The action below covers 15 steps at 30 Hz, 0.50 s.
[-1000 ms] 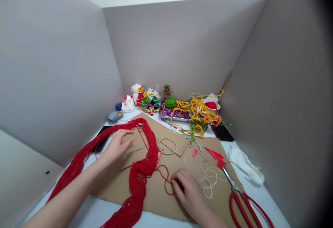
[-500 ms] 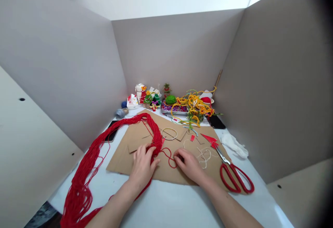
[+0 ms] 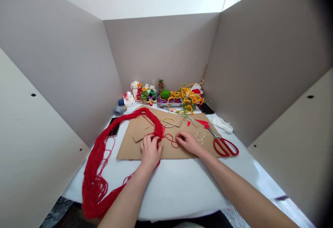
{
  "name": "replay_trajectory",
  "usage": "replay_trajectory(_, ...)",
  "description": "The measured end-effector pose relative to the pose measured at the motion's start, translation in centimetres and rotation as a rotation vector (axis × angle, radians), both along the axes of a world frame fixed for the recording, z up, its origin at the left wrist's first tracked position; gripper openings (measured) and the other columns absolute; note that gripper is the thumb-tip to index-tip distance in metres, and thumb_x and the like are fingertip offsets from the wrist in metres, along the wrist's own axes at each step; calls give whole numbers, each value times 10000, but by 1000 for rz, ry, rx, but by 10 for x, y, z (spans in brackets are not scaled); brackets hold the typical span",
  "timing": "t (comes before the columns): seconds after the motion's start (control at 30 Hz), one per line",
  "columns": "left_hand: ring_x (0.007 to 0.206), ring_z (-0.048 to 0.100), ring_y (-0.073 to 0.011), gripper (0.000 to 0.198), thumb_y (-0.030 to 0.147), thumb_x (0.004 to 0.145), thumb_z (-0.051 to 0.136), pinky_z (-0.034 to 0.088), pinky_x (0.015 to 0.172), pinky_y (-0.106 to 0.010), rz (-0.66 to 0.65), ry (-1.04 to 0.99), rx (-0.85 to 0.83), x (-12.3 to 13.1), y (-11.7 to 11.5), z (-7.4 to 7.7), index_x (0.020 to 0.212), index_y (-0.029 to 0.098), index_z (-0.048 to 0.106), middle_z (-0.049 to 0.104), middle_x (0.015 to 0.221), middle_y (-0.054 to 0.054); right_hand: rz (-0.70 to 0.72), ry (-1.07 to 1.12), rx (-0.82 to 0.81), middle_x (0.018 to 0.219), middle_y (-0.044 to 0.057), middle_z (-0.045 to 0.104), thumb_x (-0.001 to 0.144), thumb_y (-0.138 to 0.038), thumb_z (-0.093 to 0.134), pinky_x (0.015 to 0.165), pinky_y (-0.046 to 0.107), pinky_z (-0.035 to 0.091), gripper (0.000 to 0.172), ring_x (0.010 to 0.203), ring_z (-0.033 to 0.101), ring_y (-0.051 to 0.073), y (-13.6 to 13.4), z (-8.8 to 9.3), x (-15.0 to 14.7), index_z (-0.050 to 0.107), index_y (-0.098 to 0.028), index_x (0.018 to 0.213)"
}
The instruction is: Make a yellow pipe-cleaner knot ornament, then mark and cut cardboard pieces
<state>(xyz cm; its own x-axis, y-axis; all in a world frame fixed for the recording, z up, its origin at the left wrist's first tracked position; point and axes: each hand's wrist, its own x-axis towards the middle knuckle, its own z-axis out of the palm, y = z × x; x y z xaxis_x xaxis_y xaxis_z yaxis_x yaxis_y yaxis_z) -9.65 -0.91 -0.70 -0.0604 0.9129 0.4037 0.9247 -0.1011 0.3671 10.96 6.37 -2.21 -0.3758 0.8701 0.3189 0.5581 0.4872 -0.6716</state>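
A long bundle of red cord (image 3: 104, 141) loops from the table's left edge up over a brown cardboard sheet (image 3: 127, 148) and back down to my left hand (image 3: 150, 151). That hand lies on the bundle with its fingers curled over the strands. A single loose red strand (image 3: 173, 141) curls from the bundle toward my right hand (image 3: 187, 142), which rests knuckles up on the cardboard with fingers bent at the strand's end; whether it pinches the strand is hidden.
Red-handled scissors (image 3: 223, 145) lie right of my right hand. A thin ring (image 3: 168, 122), cream string (image 3: 199, 136) and red scraps (image 3: 201, 121) sit on the cardboard. Craft figures (image 3: 142, 94), a tray (image 3: 169, 103) and tangled yellow cord (image 3: 186, 98) line the back. Grey partition walls enclose the white table (image 3: 182, 186).
My left hand came off the cardboard's left part and settled on the red bundle near the centre. The view pulled back, showing more table and both forearms. The right hand stayed by the loose strand.
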Motion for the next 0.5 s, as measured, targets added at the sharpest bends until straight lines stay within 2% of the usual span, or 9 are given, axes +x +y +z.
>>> replay_trajectory(0.13,1149,439,-262,298,196,793,537,345,954,-430,20,-11,9,-3,1,-2,1084,233,592,534,1180,-90,-14,-4,-4,713,10,646,803,-234,501,604,242,402,141,626,546,141,2,-2,-1,630,-178,805)
replay_trajectory(0.27,1167,428,-267,399,110,755,502,348,964,-434,97,-30,29,-7,1,-1,1131,225,565,509,1201,-104,-20,-3,-3,696,10,643,793,-229,500,591,240,396,144,612,539,138,1,-1,-2,633,-173,799)
replay_trajectory(0.37,1209,397,-295,450,120,741,515,362,957,-447,179,-43,46,-11,2,1,1182,208,524,451,1267,-132,-20,4,-1,710,16,647,794,-235,495,596,243,399,146,618,539,140,0,1,-2,625,-169,791)
replay_trajectory(0.5,1205,414,-333,534,223,745,565,379,936,-497,245,-66,45,-14,1,4,1263,188,439,386,1317,-174,-4,16,-8,745,23,655,808,-241,476,622,252,411,157,650,553,146,-4,4,-1,616,-170,798)
